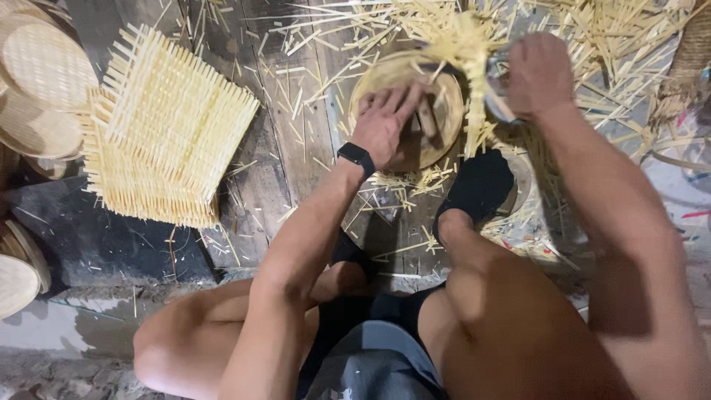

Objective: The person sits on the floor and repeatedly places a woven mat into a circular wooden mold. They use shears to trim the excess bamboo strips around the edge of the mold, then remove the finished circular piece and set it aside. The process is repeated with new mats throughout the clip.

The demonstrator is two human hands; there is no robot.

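The floor [266, 148] is dark, worn planks with a grey concrete strip along the near edge, littered all over with pale bamboo slivers [622, 37], thickest at the far right. At far left lie round woven trays [41, 81], stacked and overlapping; just right of them sits a pile of square woven mats [167, 126] with loose ends bristling from every side. Right of centre, on the planks beyond a black-shod foot [478, 185], is a round basket [415, 111], tan and shallow, its rim ragged with upright uncut strips at the far right edge. The left hand [385, 118], a black band on its wrist, lies inside the basket, fingers spread flat and pressing down, its grip closed on nothing. The right hand [537, 74] is a closed fist at the basket's right rim, its grip tight on a metal tool [498, 89] that touches the strips; what kind of tool it is I cannot tell
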